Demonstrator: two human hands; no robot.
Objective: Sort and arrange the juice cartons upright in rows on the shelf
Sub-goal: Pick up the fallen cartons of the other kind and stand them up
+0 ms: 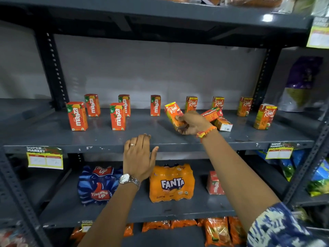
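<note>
The right hand (193,123) is closed around a tilted Real carton (173,114), thumb on its front face and fingers wrapped beneath, holding it just above the grey metal shelf (160,138); an orange thread band (206,131) circles that wrist. The left hand (138,155) holds nothing; it rests flat and spread on the shelf's front edge, fingers over the lip, with a ring on one finger and a silver watch (128,180) at the wrist.

Five Maaza cartons stand upright on the left part of the shelf: two toward the front (76,116) (117,116) and three further back (92,105) (124,105) (155,105). Three Real cartons stand upright along the back (191,103) (218,102) (244,106), and a fourth Real carton (265,116) stands nearer the front at the right end. Just behind the right hand two cartons lie tipped over, touching each other: a fallen Maaza carton (212,114) resting across a fallen carton (223,124) whose brand I cannot read.

On the shelf below sit a Thums Up pack (99,184), a Fanta pack (171,182) and a red Maaza pack (215,183); price tags (45,158) hang from the shelf edge.
</note>
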